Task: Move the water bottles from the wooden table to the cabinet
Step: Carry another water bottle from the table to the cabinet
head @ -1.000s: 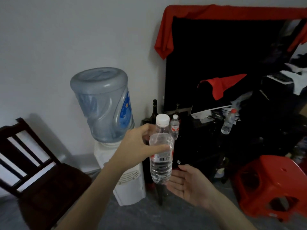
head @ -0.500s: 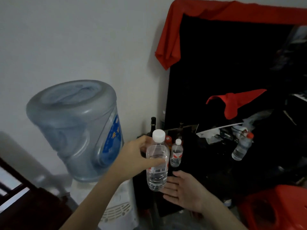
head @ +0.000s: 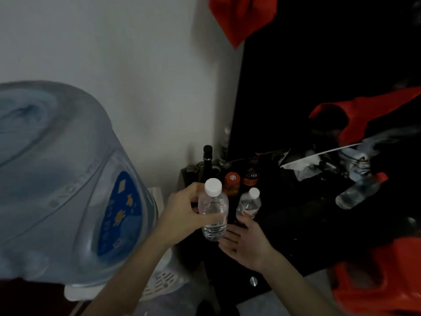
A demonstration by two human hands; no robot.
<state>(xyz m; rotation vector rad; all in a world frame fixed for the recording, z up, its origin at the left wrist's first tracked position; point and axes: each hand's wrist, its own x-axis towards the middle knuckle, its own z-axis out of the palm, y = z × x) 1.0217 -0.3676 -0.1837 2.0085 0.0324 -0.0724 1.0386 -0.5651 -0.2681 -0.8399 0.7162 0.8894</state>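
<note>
My left hand (head: 182,215) grips a clear water bottle (head: 213,210) with a white cap, held upright above the near left corner of the black cabinet (head: 284,236). My right hand (head: 246,245) is open, palm up, just under and to the right of that bottle. A second small water bottle (head: 248,205) with a white cap stands on the cabinet top right behind my right hand. A third clear bottle (head: 357,192) with a red cap lies tilted at the right of the cabinet top.
A large blue water dispenser jug (head: 63,185) fills the left, on a white base (head: 159,283). A dark wine bottle (head: 206,163), an orange-capped jar (head: 232,183) and a dark sauce bottle (head: 250,176) stand at the cabinet's back left. Red cloth (head: 241,17) hangs above; a red stool (head: 382,281) stands right.
The view has moved closer to the cabinet and down. The held bottle and both hands have come nearer to the cabinet top, beside the standing small bottle.
</note>
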